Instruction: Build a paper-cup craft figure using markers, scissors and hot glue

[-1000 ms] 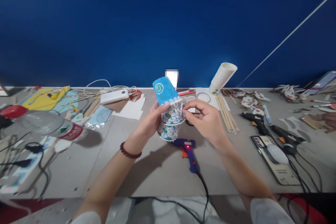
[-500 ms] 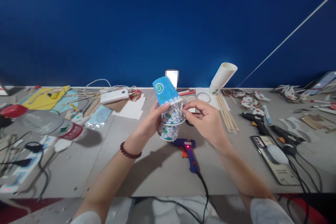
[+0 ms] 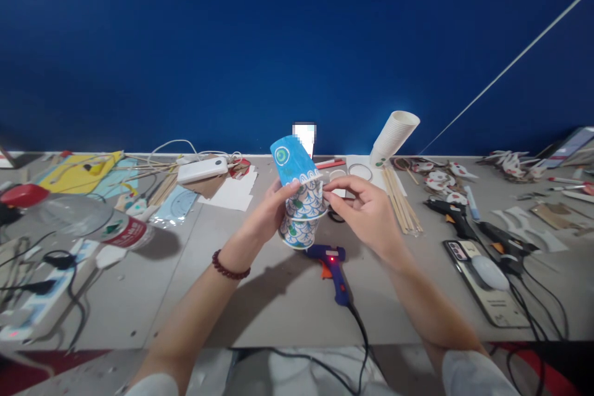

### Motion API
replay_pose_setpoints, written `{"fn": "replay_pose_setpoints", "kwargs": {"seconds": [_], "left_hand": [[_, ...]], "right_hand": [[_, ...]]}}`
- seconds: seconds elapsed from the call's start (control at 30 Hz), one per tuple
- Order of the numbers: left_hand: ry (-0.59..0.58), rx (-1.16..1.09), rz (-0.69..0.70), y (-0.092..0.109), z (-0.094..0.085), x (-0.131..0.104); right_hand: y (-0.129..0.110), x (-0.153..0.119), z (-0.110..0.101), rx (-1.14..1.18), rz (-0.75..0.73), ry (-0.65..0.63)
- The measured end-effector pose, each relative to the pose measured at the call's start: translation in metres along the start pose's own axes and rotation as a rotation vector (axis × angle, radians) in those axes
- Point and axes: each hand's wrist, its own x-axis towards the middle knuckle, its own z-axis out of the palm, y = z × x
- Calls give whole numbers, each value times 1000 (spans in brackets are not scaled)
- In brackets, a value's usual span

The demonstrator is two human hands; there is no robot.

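Note:
My left hand (image 3: pixel 270 209) is wrapped round a fish-like figure of joined paper cups (image 3: pixel 304 201), held up over the table. Its top cup is painted blue with a green ringed eye and tilts to the left. The lower cups are white with blue scale lines and green patches. At the figure's right side, my right hand (image 3: pixel 355 201) is closed in a pinch by the cup rim. What lies between its fingertips is too small to make out. Below the cups a blue glue gun (image 3: pixel 335 269) lies on the table, its red light lit.
A leaning stack of white paper cups (image 3: pixel 394 139) and wooden sticks (image 3: pixel 401 198) stand and lie behind my right hand. Right are black glue guns (image 3: pixel 505 246), a phone (image 3: pixel 487 297) and a mouse (image 3: pixel 489 272). Left are a bottle (image 3: pixel 83 216), a power strip (image 3: pixel 60 297) and white paper (image 3: pixel 232 189).
My right hand's fingers have shifted very slightly at the cup's side. The left hand and the cups stay almost where they were.

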Motion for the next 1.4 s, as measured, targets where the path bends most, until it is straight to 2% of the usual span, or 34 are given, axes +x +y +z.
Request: {"fn": "replay_pose_setpoints", "kwargs": {"seconds": [0.17,0.43,0.67,1.4], "left_hand": [[-44,12,-42,4,-1,0],[-45,3,-93,4,-4,2],[-35,3,-143,7,-1,1],[-42,-33,-160,7,2,0]], "right_hand": [[3,3,-2,36,-40,-29],[5,4,-3,7,-73,-61],[4,5,-5,-26,-44,-56],[7,6,-5,1,-1,-55]]}}
